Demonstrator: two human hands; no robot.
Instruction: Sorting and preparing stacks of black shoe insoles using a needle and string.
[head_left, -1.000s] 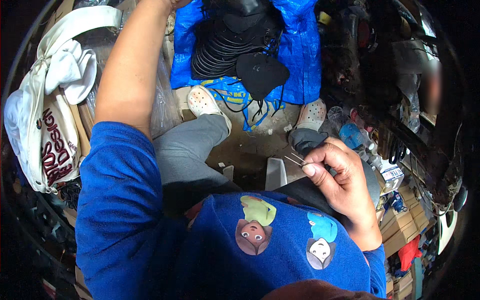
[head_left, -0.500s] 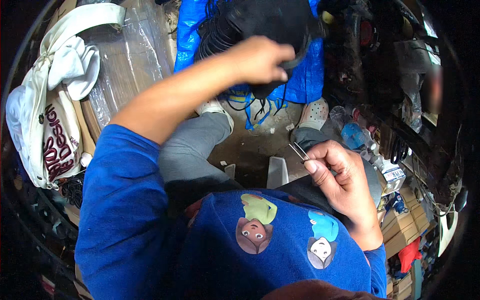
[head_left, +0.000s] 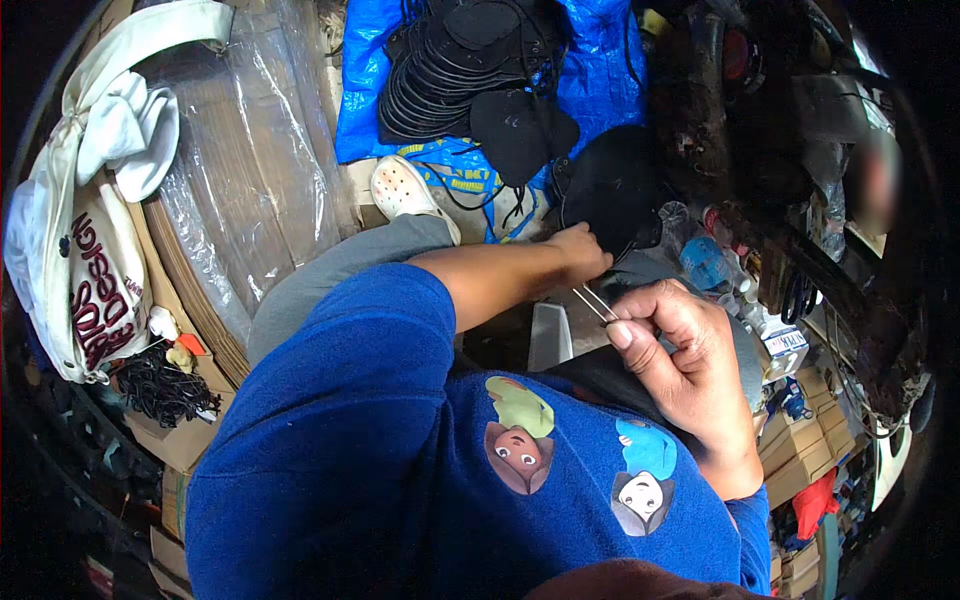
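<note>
Head view, black stack (head_left: 435, 100): flat fabric pieces against shiny blue plastic (head_left: 605, 60).
Left hand (head_left: 583, 252): gripping a rounded black fabric panel (head_left: 612, 190), right of the stack.
Right hand (head_left: 680, 340): pinching a thin two-pronged silver metal tool (head_left: 594, 302).

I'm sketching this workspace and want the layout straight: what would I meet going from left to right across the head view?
White cloth bag → plastic-wrapped cardboard → stack of black pieces → left hand → right hand → small white-and-blue box.
</note>
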